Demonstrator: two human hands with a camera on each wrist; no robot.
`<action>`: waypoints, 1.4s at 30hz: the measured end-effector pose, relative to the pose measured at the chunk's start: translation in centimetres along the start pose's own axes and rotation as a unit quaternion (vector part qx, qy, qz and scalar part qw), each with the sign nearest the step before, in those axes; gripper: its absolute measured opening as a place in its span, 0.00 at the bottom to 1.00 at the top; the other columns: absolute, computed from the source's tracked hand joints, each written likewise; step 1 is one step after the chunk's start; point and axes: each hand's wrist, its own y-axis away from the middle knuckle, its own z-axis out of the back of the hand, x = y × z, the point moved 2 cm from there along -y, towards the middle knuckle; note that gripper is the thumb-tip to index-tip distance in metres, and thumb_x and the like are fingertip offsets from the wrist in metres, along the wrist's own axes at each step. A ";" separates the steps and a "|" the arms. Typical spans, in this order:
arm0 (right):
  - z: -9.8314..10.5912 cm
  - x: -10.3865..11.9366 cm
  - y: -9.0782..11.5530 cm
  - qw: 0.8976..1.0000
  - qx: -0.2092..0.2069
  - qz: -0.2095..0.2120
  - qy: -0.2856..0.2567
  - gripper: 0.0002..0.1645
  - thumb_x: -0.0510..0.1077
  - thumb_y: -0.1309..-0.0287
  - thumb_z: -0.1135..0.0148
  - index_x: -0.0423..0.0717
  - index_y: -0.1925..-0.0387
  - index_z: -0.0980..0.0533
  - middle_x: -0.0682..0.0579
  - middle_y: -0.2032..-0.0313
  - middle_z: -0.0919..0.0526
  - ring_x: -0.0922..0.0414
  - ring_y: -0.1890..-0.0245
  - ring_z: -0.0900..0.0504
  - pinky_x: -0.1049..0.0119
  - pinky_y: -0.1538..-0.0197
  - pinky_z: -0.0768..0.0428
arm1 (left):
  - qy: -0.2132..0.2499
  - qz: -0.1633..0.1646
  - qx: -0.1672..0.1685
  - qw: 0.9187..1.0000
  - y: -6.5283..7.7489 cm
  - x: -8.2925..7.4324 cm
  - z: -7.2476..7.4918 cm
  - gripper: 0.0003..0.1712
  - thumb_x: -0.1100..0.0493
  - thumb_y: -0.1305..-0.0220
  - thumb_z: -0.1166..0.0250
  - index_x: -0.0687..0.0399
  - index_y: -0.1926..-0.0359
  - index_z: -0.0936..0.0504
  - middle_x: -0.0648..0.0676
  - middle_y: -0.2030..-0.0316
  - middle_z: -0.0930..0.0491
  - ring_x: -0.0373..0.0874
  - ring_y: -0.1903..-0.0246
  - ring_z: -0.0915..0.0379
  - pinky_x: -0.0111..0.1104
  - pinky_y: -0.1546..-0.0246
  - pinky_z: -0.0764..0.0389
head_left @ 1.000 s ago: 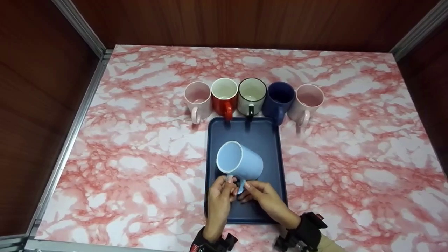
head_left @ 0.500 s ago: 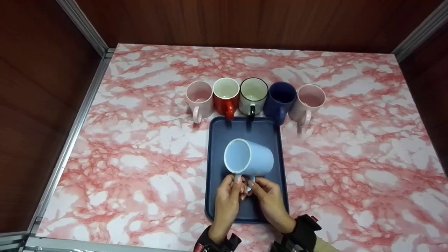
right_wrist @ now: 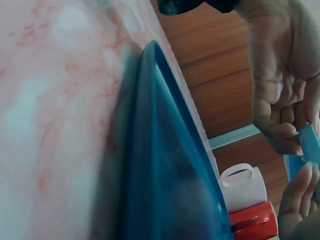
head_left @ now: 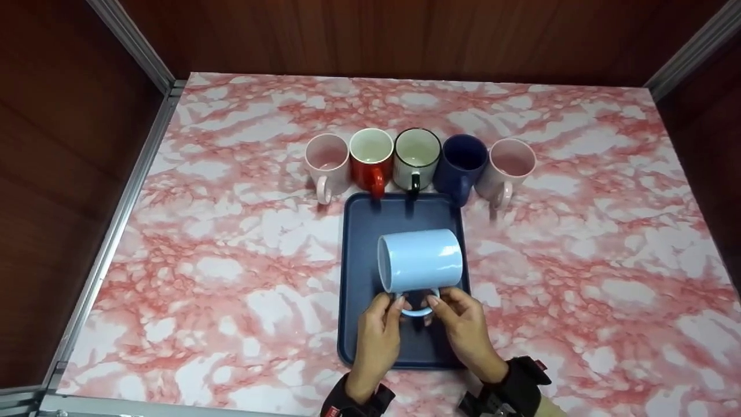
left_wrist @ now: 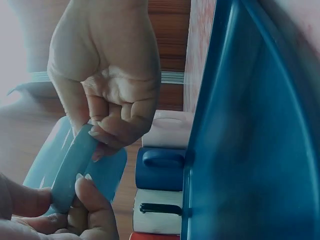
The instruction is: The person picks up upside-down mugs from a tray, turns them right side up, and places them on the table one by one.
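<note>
A light blue mug (head_left: 422, 260) is held on its side over the dark blue tray (head_left: 399, 213) in the head view. Its mouth faces left and its handle points toward the person. My left hand (head_left: 377, 336) pinches the handle near the mouth end, while my right hand (head_left: 469, 333) pinches it near the base end. The left wrist view has both hands' fingertips on the handle (left_wrist: 72, 167), with part of the mug body behind it. In the right wrist view the light blue handle (right_wrist: 311, 145) is partly cut off at the frame's edge.
Upright mugs stand in a row behind the tray: pink (head_left: 327, 159), red (head_left: 370, 174), white with black rim (head_left: 417, 159), navy (head_left: 461, 165) and another pink mug (head_left: 509, 168). Their handles face the person. Dark wooden panels (head_left: 405, 37) enclose the marbled table (head_left: 579, 249).
Both hands have shifted slightly right with the light blue mug and turned it. Its inside was visible earlier; now its outer side faces up. The row of mugs stays put.
</note>
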 end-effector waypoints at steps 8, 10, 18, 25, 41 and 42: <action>0.9 -0.1 0.4 0.999 0.029 -0.016 -0.025 0.12 0.28 0.38 0.53 0.14 0.63 0.39 0.44 0.70 0.24 0.55 0.76 0.21 0.63 0.73 0.21 | -0.044 -0.018 0.014 0.999 0.0 0.7 -0.5 0.11 0.64 0.34 0.47 0.58 0.71 0.21 0.48 0.76 0.30 0.38 0.77 0.35 0.28 0.76 0.32; 1.1 0.1 0.3 0.999 0.036 -0.014 -0.026 0.13 0.28 0.38 0.54 0.13 0.62 0.40 0.44 0.70 0.24 0.54 0.76 0.20 0.62 0.72 0.21 | -0.047 -0.022 0.020 0.998 0.0 0.9 -0.7 0.11 0.64 0.34 0.47 0.59 0.71 0.21 0.49 0.76 0.29 0.38 0.78 0.35 0.27 0.76 0.32; 2.3 1.2 0.0 0.999 0.036 -0.013 0.035 0.13 0.28 0.39 0.52 0.14 0.62 0.38 0.43 0.72 0.24 0.53 0.77 0.20 0.59 0.73 0.20 | -0.080 -0.059 0.049 0.994 -0.5 1.3 -1.2 0.11 0.61 0.34 0.46 0.58 0.72 0.21 0.51 0.73 0.26 0.41 0.74 0.29 0.31 0.73 0.28; 3.6 2.4 -0.7 0.996 0.029 0.012 0.086 0.10 0.25 0.42 0.51 0.15 0.62 0.35 0.43 0.74 0.23 0.51 0.78 0.20 0.59 0.75 0.20 | -0.069 -0.051 0.070 0.994 -0.8 1.5 -0.7 0.11 0.59 0.34 0.46 0.60 0.62 0.20 0.52 0.67 0.24 0.40 0.70 0.28 0.31 0.68 0.26; 10.2 5.1 -0.9 0.936 -0.109 -0.014 0.336 0.05 0.26 0.45 0.45 0.26 0.65 0.26 0.40 0.73 0.22 0.60 0.77 0.23 0.69 0.74 0.23 | -0.088 -0.010 0.050 0.995 -2.2 2.2 2.5 0.17 0.58 0.33 0.46 0.65 0.50 0.25 0.54 0.60 0.25 0.47 0.57 0.28 0.39 0.57 0.28; 10.6 5.2 -0.8 0.935 -0.113 -0.027 0.334 0.05 0.26 0.45 0.46 0.26 0.65 0.27 0.39 0.72 0.23 0.59 0.77 0.22 0.68 0.74 0.22 | -0.088 -0.007 0.050 0.995 -2.2 2.2 2.6 0.17 0.58 0.33 0.46 0.65 0.50 0.25 0.54 0.60 0.25 0.47 0.57 0.28 0.40 0.56 0.29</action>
